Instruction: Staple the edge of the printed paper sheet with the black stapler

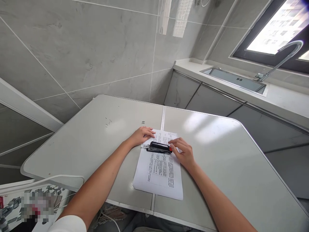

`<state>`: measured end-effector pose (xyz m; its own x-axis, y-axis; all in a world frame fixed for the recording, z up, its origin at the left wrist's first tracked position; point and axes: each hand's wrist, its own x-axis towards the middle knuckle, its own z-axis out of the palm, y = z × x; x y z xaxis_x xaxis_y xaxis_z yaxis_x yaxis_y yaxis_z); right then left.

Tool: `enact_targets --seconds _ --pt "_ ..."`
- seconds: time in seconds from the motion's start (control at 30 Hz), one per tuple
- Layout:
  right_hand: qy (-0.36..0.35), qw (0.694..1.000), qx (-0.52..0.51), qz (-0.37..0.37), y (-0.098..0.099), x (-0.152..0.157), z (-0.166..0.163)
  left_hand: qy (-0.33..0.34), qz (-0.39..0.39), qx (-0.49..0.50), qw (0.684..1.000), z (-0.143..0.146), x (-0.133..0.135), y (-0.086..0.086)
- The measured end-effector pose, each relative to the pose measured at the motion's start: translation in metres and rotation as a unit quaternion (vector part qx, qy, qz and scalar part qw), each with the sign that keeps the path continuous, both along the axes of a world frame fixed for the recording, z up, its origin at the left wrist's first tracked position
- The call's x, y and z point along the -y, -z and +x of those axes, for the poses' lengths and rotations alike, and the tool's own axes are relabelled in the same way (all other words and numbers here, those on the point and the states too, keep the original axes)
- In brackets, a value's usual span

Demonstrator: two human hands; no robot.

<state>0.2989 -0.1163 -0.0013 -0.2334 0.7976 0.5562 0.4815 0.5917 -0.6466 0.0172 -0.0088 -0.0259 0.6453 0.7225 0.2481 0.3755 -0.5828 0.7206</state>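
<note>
Black stapler [159,146] lies across printed paper [158,180]; paper's bottom edge just inside near edge of table [241,161], wide margins either side. Left hand [142,135] unclenched at paper's top-left edge; right hand [184,152] at stapler's red end, can't tell if gripping.

L hand [142,135] rests on top-L edge of printed sheets [158,188]; R hand [183,151] has thumb & fingers at red-marked end of blk stapler [159,146], lying across them w/ metal pc [144,146] sticking out L end. Dk bits [143,122] on worktop [207,174] beyond. Sink [234,79] w/ tap [281,62] upper R, nr window [270,30].
</note>
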Motion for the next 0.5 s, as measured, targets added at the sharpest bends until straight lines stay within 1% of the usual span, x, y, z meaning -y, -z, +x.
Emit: enact_targets --seconds 0.07,0.13,0.2,0.23,0.3,0.33,0.4,0.43,0.47,0.5 --pt "0.002 0.999 0.000 -0.043 0.000 0.002 -0.010 -0.001 -0.001 0.005 1.000 0.000 0.000 -0.001" --pt "-0.019 0.995 0.029 -0.091 0.002 0.005 -0.021 -0.002 -0.001 0.008 1.000 0.000 0.001 -0.002" --pt "-0.027 0.991 0.059 -0.114 0.005 0.009 -0.030 -0.001 -0.004 0.008 1.000 -0.001 0.001 -0.003" --pt "-0.025 0.991 0.065 -0.111 0.006 0.011 -0.033 0.001 -0.008 0.010 1.000 -0.001 0.001 -0.004" --pt "-0.015 0.995 0.053 -0.085 0.006 0.015 -0.035 -0.002 -0.029 0.028 0.999 -0.001 0.003 -0.007" --pt "-0.006 0.997 0.041 -0.062 0.005 0.017 -0.034 -0.015 -0.046 0.050 0.998 0.000 0.005 -0.009" --pt "0.021 0.999 0.024 0.003 0.002 0.019 -0.028 -0.066 -0.099 0.131 0.984 0.002 0.009 -0.015" --pt "0.036 0.998 0.024 0.040 0.002 0.020 -0.025 -0.092 -0.138 0.187 0.968 0.003 0.011 -0.018" --pt "0.048 0.996 0.033 0.073 0.002 0.020 -0.021 -0.103 -0.189 0.244 0.946 0.005 0.014 -0.021" --pt "0.055 0.992 0.049 0.101 0.003 0.020 -0.017 -0.098 -0.249 0.292 0.918 0.007 0.016 -0.023"
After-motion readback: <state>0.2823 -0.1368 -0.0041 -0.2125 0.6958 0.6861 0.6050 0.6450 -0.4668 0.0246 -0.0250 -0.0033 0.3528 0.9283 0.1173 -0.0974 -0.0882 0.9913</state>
